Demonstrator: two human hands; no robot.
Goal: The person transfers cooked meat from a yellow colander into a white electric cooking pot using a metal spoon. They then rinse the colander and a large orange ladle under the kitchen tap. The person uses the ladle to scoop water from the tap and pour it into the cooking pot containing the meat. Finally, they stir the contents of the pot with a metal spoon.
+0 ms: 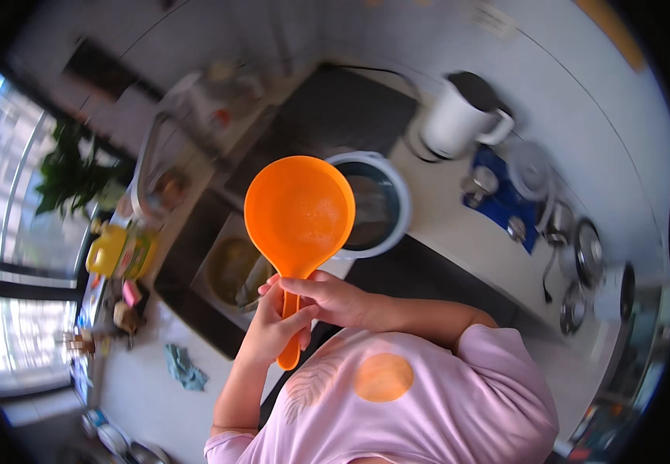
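Observation:
An orange water scoop [300,213] is held up in front of me, its round bowl facing up and its handle pointing toward my body. My left hand [273,329] is closed around the handle. Higher on the handle, just under the bowl, my right hand [331,298] grips it too, fingers partly hidden behind. Whether the scoop holds any liquid I cannot tell. Behind it, partly covered, stands a white-rimmed round tub [403,205] with a dark inside. A basin [230,271] with cloudy yellowish contents sits in the dark sink [176,267] to the left.
A white kettle [455,116] stands at the back right, near a blue mat [485,205] with lids and metal ware. On the left are a curved faucet [145,166], a yellow jug [110,251] and a teal cloth [185,367] on the counter.

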